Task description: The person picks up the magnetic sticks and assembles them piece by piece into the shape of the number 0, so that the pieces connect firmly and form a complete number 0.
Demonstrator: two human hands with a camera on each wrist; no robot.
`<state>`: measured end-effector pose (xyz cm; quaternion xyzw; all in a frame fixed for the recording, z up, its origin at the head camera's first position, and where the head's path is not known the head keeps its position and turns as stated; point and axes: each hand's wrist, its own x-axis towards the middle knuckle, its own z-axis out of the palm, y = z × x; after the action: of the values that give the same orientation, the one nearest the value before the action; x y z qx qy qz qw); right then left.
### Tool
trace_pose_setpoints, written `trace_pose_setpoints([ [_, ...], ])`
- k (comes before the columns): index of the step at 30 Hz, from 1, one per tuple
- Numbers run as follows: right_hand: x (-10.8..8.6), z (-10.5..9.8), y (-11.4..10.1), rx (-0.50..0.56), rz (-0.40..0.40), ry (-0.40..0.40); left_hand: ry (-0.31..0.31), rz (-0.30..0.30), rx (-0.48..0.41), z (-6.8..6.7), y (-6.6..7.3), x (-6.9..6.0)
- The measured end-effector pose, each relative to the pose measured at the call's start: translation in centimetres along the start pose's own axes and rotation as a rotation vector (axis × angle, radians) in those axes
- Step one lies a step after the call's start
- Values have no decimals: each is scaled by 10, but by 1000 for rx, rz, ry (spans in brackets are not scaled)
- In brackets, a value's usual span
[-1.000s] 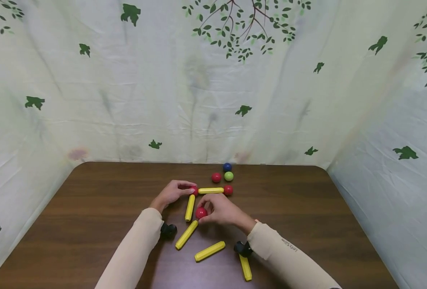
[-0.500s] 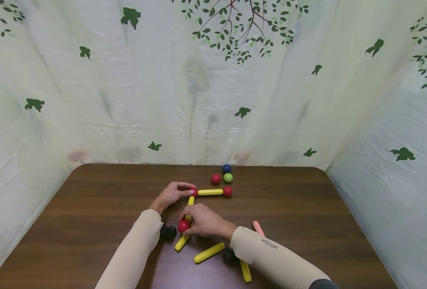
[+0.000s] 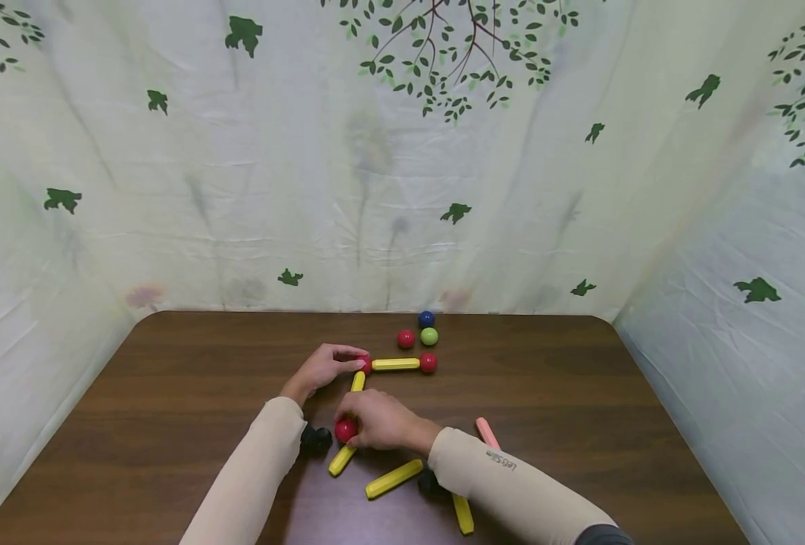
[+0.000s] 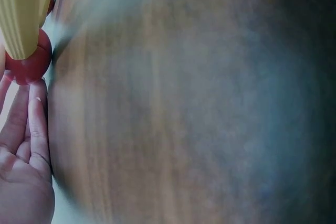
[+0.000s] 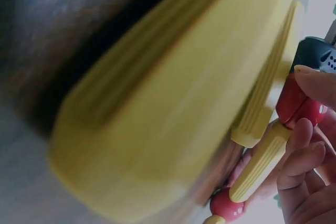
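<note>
My left hand (image 3: pixel 323 371) pinches a red ball (image 3: pixel 364 365) at a corner where two yellow rods meet. One yellow rod (image 3: pixel 395 365) runs right from it to another red ball (image 3: pixel 429 362); the other yellow rod (image 3: pixel 357 381) comes toward me. At that rod's near end, my right hand (image 3: pixel 382 418) holds a red ball (image 3: pixel 346 431) between thumb and fingers. The right wrist view has this held ball (image 5: pixel 299 103) against the rod (image 5: pixel 262 161), with the left hand's ball (image 5: pixel 227 204) at the far end. Left fingers lie behind the corner ball (image 4: pixel 31 69) in the left wrist view.
Loose yellow rods (image 3: pixel 394 479) lie near me; one (image 3: pixel 342 459) is just below the right hand, another (image 3: pixel 463 515) partly under the right sleeve. A pink rod (image 3: pixel 487 431) pokes out beyond that sleeve. Red (image 3: pixel 406 338), green (image 3: pixel 429 336) and blue (image 3: pixel 426 319) balls stand at the back.
My right hand has moved left and toward me, bringing its red ball to the near end of the rod. The pink rod has come into view. My left hand has stayed put.
</note>
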<state>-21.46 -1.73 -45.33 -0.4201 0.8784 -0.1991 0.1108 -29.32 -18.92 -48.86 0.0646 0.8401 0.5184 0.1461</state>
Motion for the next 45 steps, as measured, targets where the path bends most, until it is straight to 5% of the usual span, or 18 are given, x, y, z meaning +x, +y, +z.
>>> trace_pose_setpoints([
  [21,-3,0,4,-154,-148,-111,13,-19,16,1,-2,1],
  [45,-6,1,12,-138,-209,-73,12,-20,32,0,2,0],
])
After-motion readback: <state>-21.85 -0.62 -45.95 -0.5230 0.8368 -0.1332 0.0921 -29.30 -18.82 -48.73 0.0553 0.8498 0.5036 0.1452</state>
